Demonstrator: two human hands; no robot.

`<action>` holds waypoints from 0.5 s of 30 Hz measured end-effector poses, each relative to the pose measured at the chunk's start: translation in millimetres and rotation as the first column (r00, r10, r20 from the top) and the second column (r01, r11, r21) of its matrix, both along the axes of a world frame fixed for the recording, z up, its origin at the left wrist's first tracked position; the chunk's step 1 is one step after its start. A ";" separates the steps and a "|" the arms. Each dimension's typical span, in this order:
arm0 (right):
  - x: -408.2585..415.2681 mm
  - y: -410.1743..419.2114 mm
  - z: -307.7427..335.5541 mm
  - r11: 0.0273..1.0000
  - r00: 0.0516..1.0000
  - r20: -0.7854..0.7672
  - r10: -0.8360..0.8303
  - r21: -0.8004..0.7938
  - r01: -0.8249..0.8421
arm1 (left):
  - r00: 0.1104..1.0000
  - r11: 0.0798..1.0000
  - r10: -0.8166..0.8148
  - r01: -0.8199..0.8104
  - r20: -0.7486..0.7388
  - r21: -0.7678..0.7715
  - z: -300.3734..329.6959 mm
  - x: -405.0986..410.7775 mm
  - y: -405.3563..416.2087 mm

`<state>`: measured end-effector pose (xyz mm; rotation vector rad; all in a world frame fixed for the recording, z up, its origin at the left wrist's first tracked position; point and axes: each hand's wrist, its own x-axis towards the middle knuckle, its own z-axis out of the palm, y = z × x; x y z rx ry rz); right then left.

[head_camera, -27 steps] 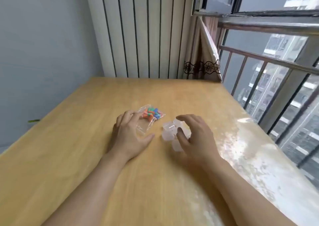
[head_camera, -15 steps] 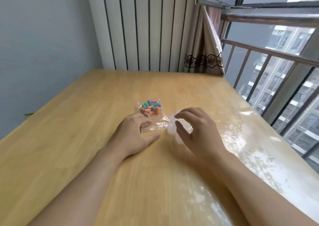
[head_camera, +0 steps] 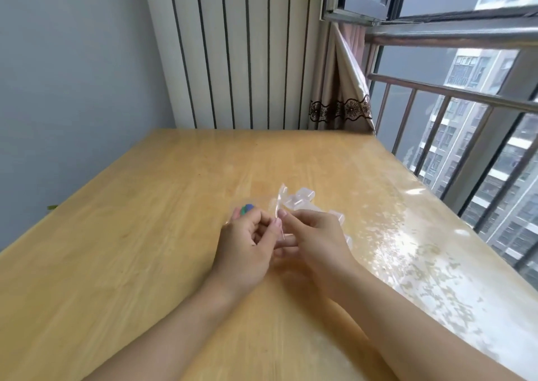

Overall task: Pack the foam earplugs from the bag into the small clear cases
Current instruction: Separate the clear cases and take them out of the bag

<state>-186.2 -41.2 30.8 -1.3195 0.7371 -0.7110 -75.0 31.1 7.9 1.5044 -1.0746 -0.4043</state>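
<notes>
Now both my hands meet just above the bench (head_camera: 145, 249), pinching the clear bag (head_camera: 276, 206) between them. My left hand (head_camera: 247, 246) curls its fingers (head_camera: 275, 228) round the bag's near edge, and my right hand (head_camera: 317, 238) nips the same edge with fingertips. Behind my left hand the coloured earplugs (head_camera: 246, 209) peek out inside the bag. Just beyond my right hand, the small clear cases (head_camera: 302, 201) sit clustered on the bench.
</notes>
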 end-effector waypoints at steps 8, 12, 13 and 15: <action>0.8 0.0 -4.7 0.998 0.994 0.091 -0.058 0.034 0.055 | 0.976 0.999 0.041 -0.046 0.213 0.016 -1.4 13.2 -9.2; 2.0 -1.5 -3.7 0.999 0.998 0.050 -0.047 -0.020 0.048 | 0.926 0.999 0.024 -0.036 0.378 0.024 -0.5 18.6 -8.4; 2.6 -1.0 -3.6 0.999 0.999 0.038 -0.035 -0.021 0.035 | 0.915 0.999 0.024 -0.038 0.403 0.027 -0.6 20.2 -8.1; 3.5 -1.8 -2.8 1.000 1.000 0.026 -0.007 -0.001 0.007 | 0.894 0.998 0.031 -0.049 0.448 0.029 -0.9 22.4 -7.1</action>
